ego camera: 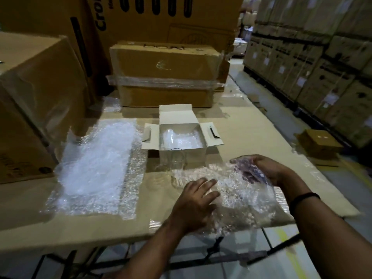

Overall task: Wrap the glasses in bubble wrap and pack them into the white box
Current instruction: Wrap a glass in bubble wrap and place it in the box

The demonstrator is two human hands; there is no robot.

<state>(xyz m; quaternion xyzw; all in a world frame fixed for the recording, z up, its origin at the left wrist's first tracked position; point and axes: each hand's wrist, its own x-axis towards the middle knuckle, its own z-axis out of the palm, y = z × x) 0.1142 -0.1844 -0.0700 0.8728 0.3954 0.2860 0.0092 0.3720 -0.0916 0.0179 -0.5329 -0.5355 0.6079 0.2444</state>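
1. A clear drinking glass (178, 164) stands upright on the table, just in front of the white box. It is at the far left corner of a loose sheet of wrap, and neither hand touches it.
2. That sheet of clear bubble wrap (237, 196) lies crumpled over the near right part of the table. Its near edge hangs past the table's front.
3. The left hand (194, 202) lies flat on the sheet with its fingers straight and spread, pressing the wrap down. Its fingertips are near the foot of the glass.
4. The right hand (267, 170) grips the far right edge of the sheet and holds it raised off the table. Its curled fingers show through the wrap. A black band (304, 198) circles that wrist.
5. The white cardboard box (196, 156) sits open mid-table, side flaps spread and rear flap upright. Wrapped bundles (181, 140) lie inside; I cannot tell how many.
6. A stack of bubble wrap sheets (94, 168) lies flat to the left of the box.
7. The table (60, 228) is covered with flat brown cardboard.
8. Large brown cartons (167, 63) stand behind and to the left. A small brown box (320, 143) sits off to the right, before a wall of stacked cartons (314, 63).
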